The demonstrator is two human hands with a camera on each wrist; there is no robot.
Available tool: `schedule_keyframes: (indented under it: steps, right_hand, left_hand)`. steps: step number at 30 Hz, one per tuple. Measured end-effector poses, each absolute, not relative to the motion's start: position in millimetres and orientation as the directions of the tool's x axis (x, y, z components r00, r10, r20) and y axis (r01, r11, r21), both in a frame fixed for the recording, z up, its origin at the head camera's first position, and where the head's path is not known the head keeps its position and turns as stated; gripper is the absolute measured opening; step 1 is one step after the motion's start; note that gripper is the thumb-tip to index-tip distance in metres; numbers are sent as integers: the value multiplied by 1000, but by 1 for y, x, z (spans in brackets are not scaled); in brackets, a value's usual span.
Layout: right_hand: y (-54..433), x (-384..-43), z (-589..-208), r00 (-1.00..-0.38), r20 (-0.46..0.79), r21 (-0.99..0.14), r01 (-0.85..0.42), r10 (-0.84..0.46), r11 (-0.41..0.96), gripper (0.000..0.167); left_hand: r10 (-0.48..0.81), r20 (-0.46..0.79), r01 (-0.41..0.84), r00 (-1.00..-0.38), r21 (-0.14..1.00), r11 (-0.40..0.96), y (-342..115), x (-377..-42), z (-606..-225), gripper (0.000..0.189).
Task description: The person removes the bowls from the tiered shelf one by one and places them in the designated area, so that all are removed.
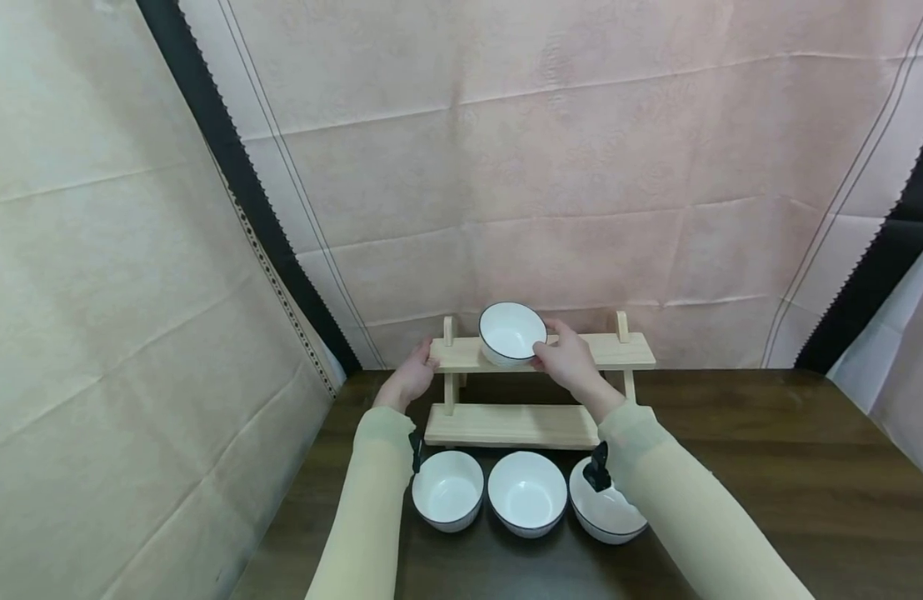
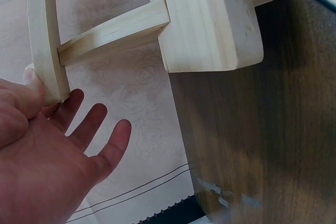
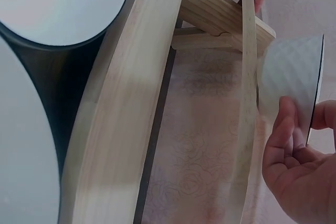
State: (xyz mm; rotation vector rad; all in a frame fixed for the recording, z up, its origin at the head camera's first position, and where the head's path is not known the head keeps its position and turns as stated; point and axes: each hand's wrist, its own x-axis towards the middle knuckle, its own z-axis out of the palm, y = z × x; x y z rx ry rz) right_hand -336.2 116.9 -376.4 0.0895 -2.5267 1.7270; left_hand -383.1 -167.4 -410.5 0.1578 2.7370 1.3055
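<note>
A two-tier wooden shelf (image 1: pixel 516 423) stands at the back of the table. My left hand (image 1: pixel 411 377) pinches the left end of its upper board (image 2: pixel 44 35), thumb on one face and a finger on the other, with the remaining fingers spread. A white bowl with a dark rim (image 1: pixel 510 332) is at the left part of the upper board. My right hand (image 1: pixel 569 360) grips that bowl by its right side, thumb at the rim and fingers curled along the outer wall. In the right wrist view, the bowl's base (image 3: pixel 265 85) meets the board or sits very close to it.
Three more white bowls stand in a row before the shelf: a left one (image 1: pixel 448 490), a middle one (image 1: pixel 527 493) and a right one (image 1: pixel 607 508), partly under my right sleeve. Pale patterned cloth (image 1: pixel 581 167) hangs behind the dark wooden table (image 1: pixel 769 467).
</note>
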Motion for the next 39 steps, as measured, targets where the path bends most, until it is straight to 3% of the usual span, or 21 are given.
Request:
schedule_keyframes:
  steps: [23, 39]
  right_hand:
    - [113, -327, -386, -993, 99, -943, -72, 69, 324, 61]
    - [130, -314, -389, -989, 99, -974, -73, 111, 215, 58]
  left_hand:
    - [113, -42, 36, -993, 796, 605, -165, -382, -408, 59]
    - [118, -52, 28, -992, 807, 590, -165, -382, -409, 59]
